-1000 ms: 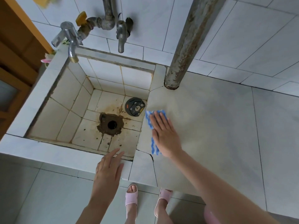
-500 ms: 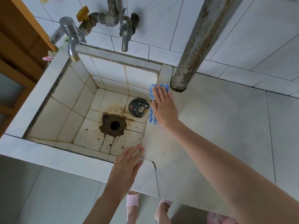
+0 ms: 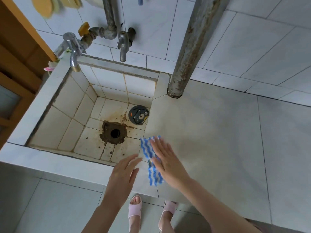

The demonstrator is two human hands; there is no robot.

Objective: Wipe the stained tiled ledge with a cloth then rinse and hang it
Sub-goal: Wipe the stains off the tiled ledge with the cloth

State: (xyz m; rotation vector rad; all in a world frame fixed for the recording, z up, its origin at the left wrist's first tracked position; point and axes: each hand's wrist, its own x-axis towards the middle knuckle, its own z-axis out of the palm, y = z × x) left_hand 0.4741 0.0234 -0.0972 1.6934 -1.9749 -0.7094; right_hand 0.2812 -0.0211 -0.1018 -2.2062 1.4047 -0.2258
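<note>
Head view: right hand (image 3: 165,163) presses flat on cloth (image 3: 152,163); left hand (image 3: 122,175) hovers, fingers straight.

Soft, even light, cool bluish cast; shadows faint and diffuse on pale grey tiled ledge (image 3: 218,132). Wide-angle distortion: rusty grey metal pipe (image 3: 193,47) leans, tile joints bow near edges. Motion blur on right hand (image 3: 168,163), blue-and-white striped cloth (image 3: 154,178); yellow round objects (image 3: 44,7) at top left smeared.
</note>
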